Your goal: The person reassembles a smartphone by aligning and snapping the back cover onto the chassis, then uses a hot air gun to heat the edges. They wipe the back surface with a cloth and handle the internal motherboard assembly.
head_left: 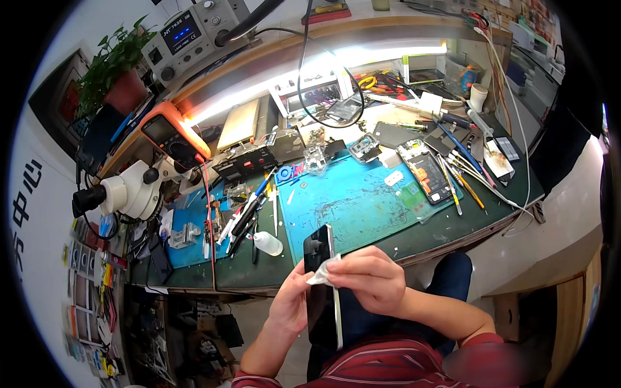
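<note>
My left hand (pixel 289 305) is closed around the side of a black smartphone (pixel 321 323) with a pale, shiny edge, held upright in front of my lap by the bench's front edge. My right hand (pixel 373 279) pinches a crumpled white wipe (pixel 321 274) and presses it against the phone near its middle. Dark glass faces left, and the thin side rim faces my right hand. Just beyond the phone lies a blue work mat (pixel 343 220). A white squeeze bottle (pixel 268 244) rests on the bench to the left of the phone.
An opened phone (pixel 424 171) lies at the mat's right, beside several brushes and tweezers (pixel 467 181). A microscope (pixel 129 194) and an orange multimeter (pixel 173 134) stand at left. A black cable (pixel 301 71) loops over the bench; a red lead (pixel 210 233) hangs across its front edge.
</note>
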The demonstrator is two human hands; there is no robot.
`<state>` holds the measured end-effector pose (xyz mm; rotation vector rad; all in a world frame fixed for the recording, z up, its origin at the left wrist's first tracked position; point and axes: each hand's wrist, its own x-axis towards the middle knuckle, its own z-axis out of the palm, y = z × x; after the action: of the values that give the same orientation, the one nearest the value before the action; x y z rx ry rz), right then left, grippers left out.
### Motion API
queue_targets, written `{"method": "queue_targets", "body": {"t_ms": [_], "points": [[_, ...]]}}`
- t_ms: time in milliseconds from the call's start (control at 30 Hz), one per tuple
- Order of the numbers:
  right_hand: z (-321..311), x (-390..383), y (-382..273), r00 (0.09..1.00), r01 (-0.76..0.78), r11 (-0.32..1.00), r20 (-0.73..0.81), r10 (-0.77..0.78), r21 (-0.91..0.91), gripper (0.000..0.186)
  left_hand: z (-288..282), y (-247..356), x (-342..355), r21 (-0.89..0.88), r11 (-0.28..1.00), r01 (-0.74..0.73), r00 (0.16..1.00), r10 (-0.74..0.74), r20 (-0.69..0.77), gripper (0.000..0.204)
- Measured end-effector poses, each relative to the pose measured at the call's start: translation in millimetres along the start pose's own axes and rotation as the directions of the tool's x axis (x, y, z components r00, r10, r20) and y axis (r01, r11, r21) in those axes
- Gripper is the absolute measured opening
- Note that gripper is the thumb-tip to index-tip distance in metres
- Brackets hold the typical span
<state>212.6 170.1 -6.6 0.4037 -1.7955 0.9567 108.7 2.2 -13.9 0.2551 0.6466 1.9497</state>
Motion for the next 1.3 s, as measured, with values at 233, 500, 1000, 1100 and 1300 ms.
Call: {"method": "queue_targets", "body": {"t_ms": [233, 500, 1000, 1100, 1300], "points": [[3.9, -19.7, -31.4, 0.999, -0.042, 0.98, -0.002, 0.044, 0.194, 0.038, 5.9, 9.7, 7.3, 0.133, 0.985, -0.113, 0.981, 0.132, -0.141, 0.04], [-41.7, -49.0, -53.8, 0.596, -0.78, 0.528, 0.14, 0.791, 0.334, 0.021, 32.0, 10.2, 11.7, 0.151, 0.964, -0.217, 0.921, 0.253, -0.295, 0.036], [-26.6, -25.1, -5.2, 0.953, -0.183, 0.93, -0.291, 0.088, -0.319, 0.033, 34.6, -11.3, 21.6, -0.227, 0.974, 0.013, 0.964, -0.072, -0.256, 0.024], [-21.9, -29.6, -2.9, 0.963, -0.11, 0.945, -0.269, 0.025, -0.308, 0.035, 32.2, -10.9, 22.0, -0.299, 0.954, 0.008, 0.98, -0.067, -0.187, 0.025], [-32.0, -24.0, -3.6, 0.944, -0.154, 0.898, -0.329, 0.011, -0.412, 0.032, 42.7, -17.5, 27.2, -0.221, 0.975, -0.009, 0.976, -0.039, -0.212, 0.022]]}}
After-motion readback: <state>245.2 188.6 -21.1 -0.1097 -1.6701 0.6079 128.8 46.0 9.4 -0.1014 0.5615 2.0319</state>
